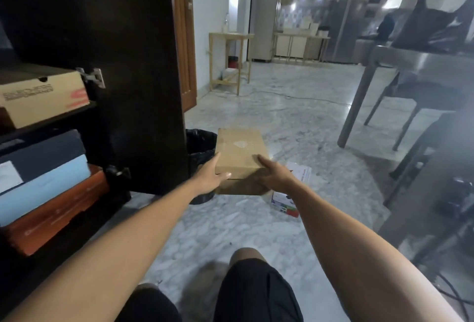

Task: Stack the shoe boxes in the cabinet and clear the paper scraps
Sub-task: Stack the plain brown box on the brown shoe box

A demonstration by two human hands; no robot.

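Brown cardboard shoe box (pixel 241 151) held up off the marble floor (pixel 282 121), just right of the dark cabinet (pixel 123 77) door edge, lid closed with a pale smudge on top. Left hand (pixel 209 176) clasping the near left corner, thumb along the front edge, fingers up the side. Right hand (pixel 273 174) gripping the near right corner, fingers over the lid, thumb side under (palm hidden). Just beyond the box on the cabinet side, a bin lined with a black bag (pixel 201 147). Below and right of the box, on the floor, a white box with red and blue print (pixel 289 201), partly hidden by the right wrist. Inside the cabinet, upper shelf: a tan box with blurred lettering (pixel 43 93). Lower shelf: a stack of dark, light blue (pixel 43 185) and orange (pixel 56 216) boxes, orange at the bottom. Farther right of the cabinet, grey chair legs (pixel 359 106) and a wooden side bench (pixel 230 59) by the wall.
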